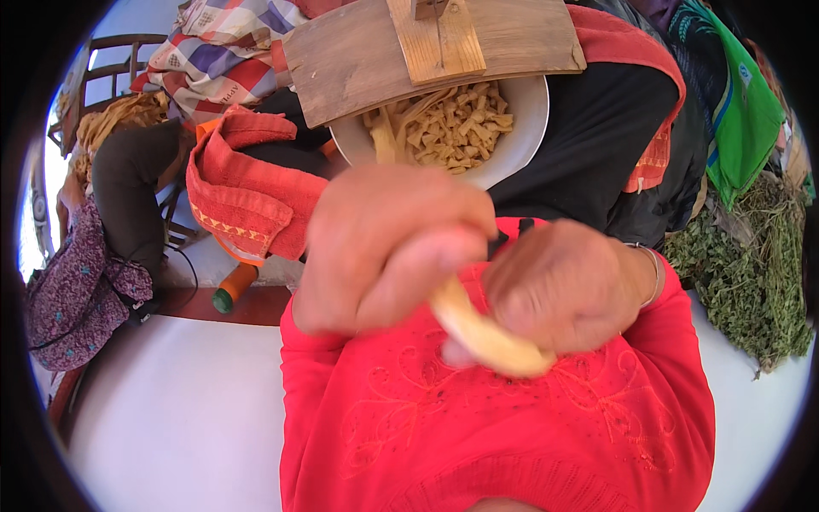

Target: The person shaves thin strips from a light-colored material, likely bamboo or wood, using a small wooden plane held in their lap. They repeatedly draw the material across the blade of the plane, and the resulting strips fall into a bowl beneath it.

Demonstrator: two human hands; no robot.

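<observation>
Left hand [397, 247] is curled around one end of the strip [490, 337], before the chest; right hand [567, 286] is curled beside it, hold blurred. Strip: probably light, pliable; grip near the ends. Beyond: bowl [533, 128] of pieces [461, 128], partly under board [341, 68].

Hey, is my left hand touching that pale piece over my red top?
Touching. The head view shows your left hand closed around the pale piece, which sticks out below the fist.
</observation>
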